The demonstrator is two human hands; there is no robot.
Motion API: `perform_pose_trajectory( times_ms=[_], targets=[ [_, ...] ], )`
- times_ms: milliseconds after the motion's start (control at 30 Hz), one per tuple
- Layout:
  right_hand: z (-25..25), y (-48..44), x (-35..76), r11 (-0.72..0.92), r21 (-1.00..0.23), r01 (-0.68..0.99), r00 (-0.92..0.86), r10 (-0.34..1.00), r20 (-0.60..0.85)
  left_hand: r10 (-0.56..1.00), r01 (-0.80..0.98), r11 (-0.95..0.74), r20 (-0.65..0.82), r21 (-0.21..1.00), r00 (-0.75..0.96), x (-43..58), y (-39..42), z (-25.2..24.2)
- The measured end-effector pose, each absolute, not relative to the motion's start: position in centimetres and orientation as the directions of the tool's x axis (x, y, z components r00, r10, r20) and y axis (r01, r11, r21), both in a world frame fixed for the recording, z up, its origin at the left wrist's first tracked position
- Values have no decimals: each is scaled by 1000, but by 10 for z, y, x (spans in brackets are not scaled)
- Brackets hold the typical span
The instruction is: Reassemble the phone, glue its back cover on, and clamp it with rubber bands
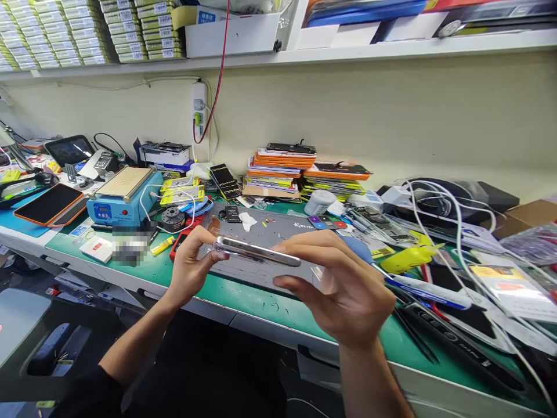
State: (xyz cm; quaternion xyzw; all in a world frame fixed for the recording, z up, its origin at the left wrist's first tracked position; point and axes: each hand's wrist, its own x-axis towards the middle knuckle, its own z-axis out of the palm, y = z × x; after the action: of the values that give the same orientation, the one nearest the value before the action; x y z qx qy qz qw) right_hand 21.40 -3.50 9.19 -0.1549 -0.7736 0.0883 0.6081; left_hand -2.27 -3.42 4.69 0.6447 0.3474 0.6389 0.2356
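Observation:
A thin phone (256, 252) with a silvery metal frame is held edge-on above the bench, its narrow side facing me. My left hand (198, 258) pinches its left end between thumb and fingers. At the phone's right end is my right hand (348, 284), with its fingers along the upper far side and its thumb apart below the frame. Whether those fingers press on the phone I cannot tell. Beneath lies a dark grey work mat (287, 232) with small scraps and a crumpled white tissue (248, 221).
A blue heating plate machine (125, 197) stands at left, near a tablet in an orange case (50, 204). Stacked orange and yellow boxes (278, 168) sit against the wall. To the right lie a yellow bottle (407, 259), tweezers (415, 334), a black handheld tool (461, 342) and white cables (459, 232).

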Motion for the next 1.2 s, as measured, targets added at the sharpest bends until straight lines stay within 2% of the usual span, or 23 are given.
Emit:
perform_pose_trajectory(
  times_ms=[133,233,533,733,800,933,1100,1200],
  targets=[
    [75,-31,219,909,-398,123,-83,409,909,637,346,-728,770,592,24,-25,-39,58],
    [64,-29,222,898,-432,87,-16,435,900,546,422,-777,834,468,81,-25,-39,64],
    [43,-23,237,878,-480,-3,48,479,876,409,551,-802,884,229,228,-20,-41,77],
    [31,-15,245,834,-550,34,45,549,835,326,600,-796,891,78,316,-17,-38,76],
    [26,-14,253,758,-645,97,18,646,763,299,631,-776,884,6,359,-18,-32,70],
    [12,-17,277,485,-824,294,-5,862,506,246,668,-725,843,-168,479,-20,-16,49],
    [-18,-30,306,312,-895,319,142,918,371,212,604,-727,729,-327,650,-19,1,24],
    [-33,-36,315,270,-910,316,173,926,335,196,565,-742,689,-361,698,-16,11,16]
  ],
)
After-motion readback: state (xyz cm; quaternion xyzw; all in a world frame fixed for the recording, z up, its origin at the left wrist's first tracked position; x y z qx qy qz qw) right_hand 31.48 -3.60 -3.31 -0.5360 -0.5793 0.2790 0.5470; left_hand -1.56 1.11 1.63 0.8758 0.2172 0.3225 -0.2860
